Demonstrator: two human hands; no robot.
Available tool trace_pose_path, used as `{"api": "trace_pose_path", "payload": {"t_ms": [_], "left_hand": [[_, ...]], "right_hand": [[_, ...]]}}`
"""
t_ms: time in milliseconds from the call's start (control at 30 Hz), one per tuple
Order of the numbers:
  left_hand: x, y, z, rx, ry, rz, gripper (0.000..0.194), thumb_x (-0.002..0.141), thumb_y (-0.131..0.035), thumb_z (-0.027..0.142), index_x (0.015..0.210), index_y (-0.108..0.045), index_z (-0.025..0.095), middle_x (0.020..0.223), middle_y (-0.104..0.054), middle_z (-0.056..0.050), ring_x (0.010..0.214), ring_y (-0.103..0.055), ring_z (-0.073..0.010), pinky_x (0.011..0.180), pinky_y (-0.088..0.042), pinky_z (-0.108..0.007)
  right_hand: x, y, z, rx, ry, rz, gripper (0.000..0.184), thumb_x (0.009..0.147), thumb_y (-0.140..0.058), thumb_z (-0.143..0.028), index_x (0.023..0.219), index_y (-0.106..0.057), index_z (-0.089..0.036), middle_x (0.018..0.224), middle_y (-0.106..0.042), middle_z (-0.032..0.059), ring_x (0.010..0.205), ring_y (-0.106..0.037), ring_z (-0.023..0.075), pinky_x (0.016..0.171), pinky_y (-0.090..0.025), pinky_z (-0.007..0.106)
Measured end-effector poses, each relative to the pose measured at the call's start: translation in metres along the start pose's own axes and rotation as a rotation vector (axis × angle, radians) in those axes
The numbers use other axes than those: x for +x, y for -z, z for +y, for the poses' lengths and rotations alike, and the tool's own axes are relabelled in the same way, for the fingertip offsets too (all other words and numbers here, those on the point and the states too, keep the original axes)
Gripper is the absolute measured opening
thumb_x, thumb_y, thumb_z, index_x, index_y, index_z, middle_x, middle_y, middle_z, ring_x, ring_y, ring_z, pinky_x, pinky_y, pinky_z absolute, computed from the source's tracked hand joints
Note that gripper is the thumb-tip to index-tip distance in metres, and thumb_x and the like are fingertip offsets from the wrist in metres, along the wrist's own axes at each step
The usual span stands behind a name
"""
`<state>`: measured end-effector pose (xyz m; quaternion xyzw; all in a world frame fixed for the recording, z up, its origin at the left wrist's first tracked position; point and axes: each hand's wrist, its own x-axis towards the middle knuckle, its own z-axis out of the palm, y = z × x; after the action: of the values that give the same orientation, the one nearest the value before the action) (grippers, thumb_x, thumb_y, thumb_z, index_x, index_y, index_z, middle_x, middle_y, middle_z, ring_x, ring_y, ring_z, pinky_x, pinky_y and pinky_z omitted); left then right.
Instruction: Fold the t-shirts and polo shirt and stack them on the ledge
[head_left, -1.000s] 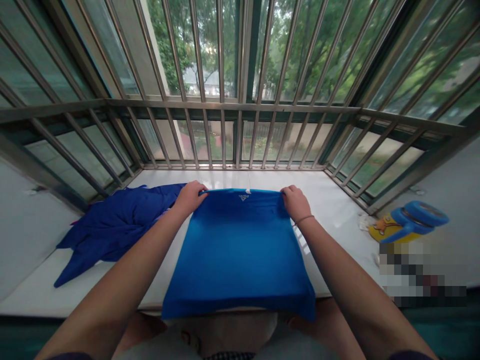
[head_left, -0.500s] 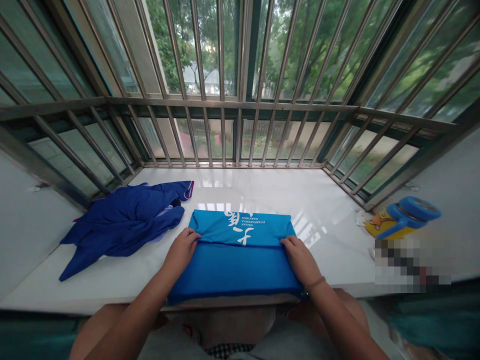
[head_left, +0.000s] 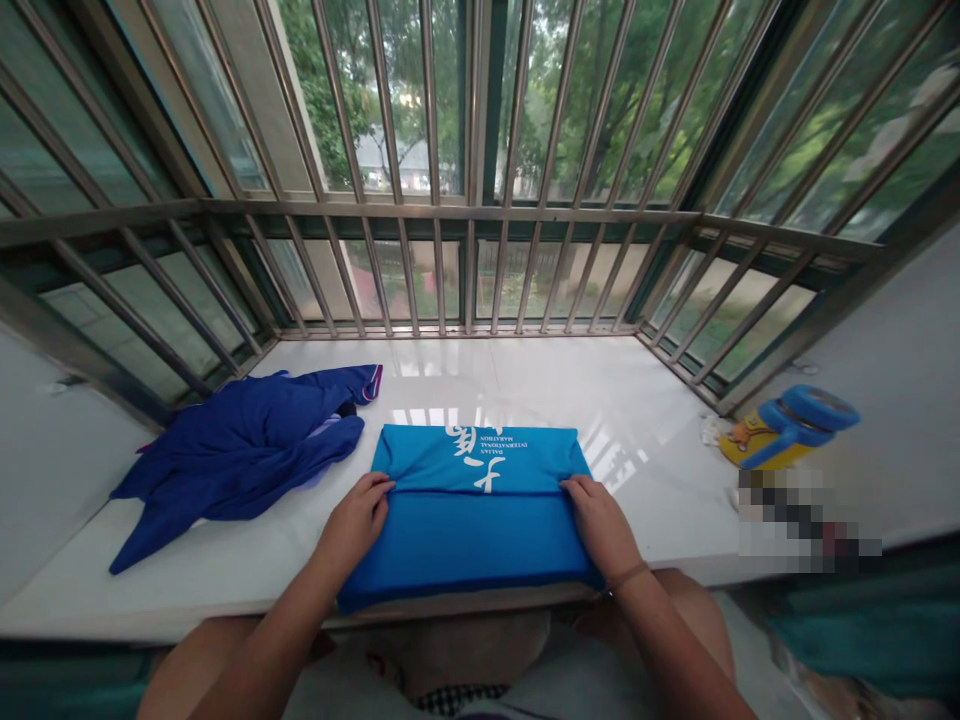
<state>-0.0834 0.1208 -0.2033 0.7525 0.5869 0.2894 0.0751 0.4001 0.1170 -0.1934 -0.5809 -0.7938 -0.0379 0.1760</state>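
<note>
So the far edge of the blue garment (head_left: 469,545), stretched out between both hands a second ago, has now come back toward the person, leaving a brighter blue flap over the 12 o'clock half and making the whole thing a shorter, doubled bundle. Left hand (head_left: 358,517) is pinching that edge at about 10 o'clock on the cloth, right hand (head_left: 606,525) pinching it at about 2. It's on the white sill (head_left: 645,510) at 6 o'clock, pretty flat, slight creases by the fingers, white lettering upside down.
</note>
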Motion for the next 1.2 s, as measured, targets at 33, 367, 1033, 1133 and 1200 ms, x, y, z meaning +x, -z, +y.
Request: {"api": "trace_pose_path", "payload": {"t_ms": [33,367,1033,1133,1200], "left_hand": [[-0.002,-0.001,0.000,0.006,0.002,0.011,0.036,0.101,-0.050,0.027,0.120,-0.081,0.026,0.133,-0.075,-0.010,0.120,-0.075,-0.0270,0.111,-0.062,-0.044],[-0.018,-0.007,0.004,0.069,-0.002,0.043,0.040,0.105,-0.049,0.032,0.132,-0.078,0.024,0.144,-0.073,-0.011,0.130,-0.072,-0.0290,0.117,-0.058,-0.047],[-0.112,0.015,-0.005,0.251,-0.128,-0.021,0.057,0.108,-0.053,0.050,0.158,-0.060,0.022,0.161,-0.062,-0.014,0.148,-0.059,-0.0346,0.125,-0.044,-0.056],[-0.133,0.028,-0.002,0.160,-0.003,0.068,0.046,0.103,-0.059,0.058,0.127,-0.078,0.023,0.131,-0.079,-0.016,0.124,-0.073,-0.0340,0.112,-0.054,-0.049],[-0.148,0.033,0.003,0.106,0.201,0.066,0.042,0.101,-0.058,0.062,0.100,-0.080,0.026,0.105,-0.083,-0.014,0.103,-0.078,-0.0328,0.101,-0.059,-0.045]], "right_hand": [[-0.002,-0.002,0.000,-0.006,-0.005,0.015,0.041,0.097,-0.052,-0.007,0.129,-0.072,-0.025,0.129,-0.074,0.0113,0.112,-0.072,0.0270,0.101,-0.060,0.039],[-0.019,-0.010,0.000,0.073,-0.088,0.124,0.041,0.099,-0.051,-0.012,0.130,-0.075,-0.025,0.133,-0.077,0.0119,0.119,-0.072,0.0293,0.108,-0.059,0.050],[-0.077,0.006,0.019,0.187,-0.157,0.175,0.038,0.108,-0.046,-0.041,0.127,-0.072,-0.022,0.137,-0.074,0.0161,0.126,-0.068,0.0336,0.113,-0.053,0.056],[-0.100,0.018,0.009,0.133,-0.335,0.217,0.044,0.106,-0.049,-0.056,0.116,-0.070,-0.019,0.117,-0.075,0.0188,0.109,-0.069,0.0355,0.104,-0.053,0.056],[-0.120,0.020,0.003,0.156,-0.493,0.245,0.049,0.103,-0.051,-0.067,0.105,-0.067,-0.021,0.102,-0.074,0.0167,0.098,-0.068,0.0348,0.097,-0.053,0.054]]}}
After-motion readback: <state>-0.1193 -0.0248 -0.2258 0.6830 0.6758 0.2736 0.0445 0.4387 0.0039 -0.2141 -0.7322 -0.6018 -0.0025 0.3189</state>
